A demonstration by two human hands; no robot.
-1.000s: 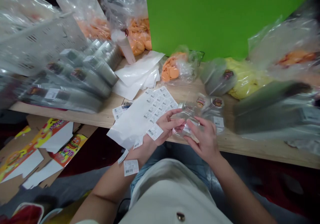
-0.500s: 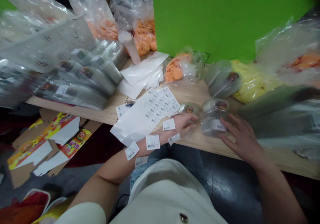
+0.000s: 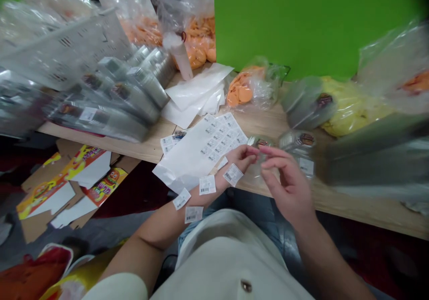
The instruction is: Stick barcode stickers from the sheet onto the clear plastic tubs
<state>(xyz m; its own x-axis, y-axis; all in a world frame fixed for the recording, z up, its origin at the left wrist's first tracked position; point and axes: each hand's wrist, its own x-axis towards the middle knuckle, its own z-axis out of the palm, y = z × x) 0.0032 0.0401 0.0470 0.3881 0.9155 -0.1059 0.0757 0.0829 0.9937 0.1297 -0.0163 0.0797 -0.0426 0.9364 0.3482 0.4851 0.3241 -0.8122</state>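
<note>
My left hand (image 3: 243,159) is at the table's front, fingers and thumb closed on a clear plastic container (image 3: 263,141) with a dark printed label. Several white barcode stickers (image 3: 208,184) cling along my left wrist and forearm. My right hand (image 3: 290,186) hovers just right of it, fingers curved and thumb apart, their tips close to the left fingertips; I see nothing held in it. Behind the right hand stand clear containers (image 3: 296,140) with a barcode sticker (image 3: 306,166) on the side. Left of my hands lies a sheet of barcode stickers (image 3: 223,137).
Stacked clear containers (image 3: 110,121) fill the left of the table, by a white basket (image 3: 67,49). At the back are white papers (image 3: 197,87), a bag of orange discs (image 3: 241,92), a yellow bag (image 3: 355,107) and a green panel (image 3: 315,27). Flattened printed boxes (image 3: 67,188) lie below left.
My right hand has left the barcode-stickered container and moved left, up to my left fingertips. My left hand stays by its container. The view has shifted slightly.
</note>
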